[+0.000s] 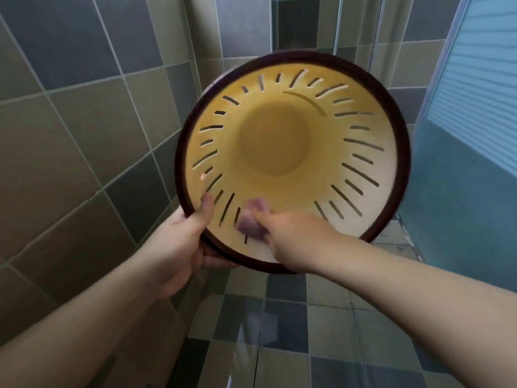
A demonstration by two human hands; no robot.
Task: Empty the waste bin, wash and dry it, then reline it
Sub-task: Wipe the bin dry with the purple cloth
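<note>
- Both forearms enter from the bottom edge, nearest the camera, and meet at the waste bin (291, 161), which is held up in the air over the tiled floor (279, 331), mouth turned toward the camera.
- Waste bin: yellow-cream inside, dark rim, long slots cut through its wall all round, solid round bottom. No rubbish and no liner show inside. Judgement: emptying is done; this is the wash or dry step.
- Left hand (179, 247) grips the lower left of the rim, thumb laid over the inner wall, the other fingers curled behind the rim and mostly hidden. Judgement: this grip tilts the opening toward the person so the whole interior can be seen and reached.
- Right hand (291, 239) reaches into the mouth at the bottom edge, fingers closed round a small purple cloth (250, 219), pressing it on the inner wall. Cloth and fingertips are motion-blurred; exact finger layout cannot be told.
- Judgement: the wipe is at the lower wall only; the rest of the ring of slots and the bottom remain to be covered, then relining.
- Surroundings: grey and olive tiled wall (70, 121) to the left, blue panel (470, 163) to the right. Floor tiles look glossy, possibly wet.
</note>
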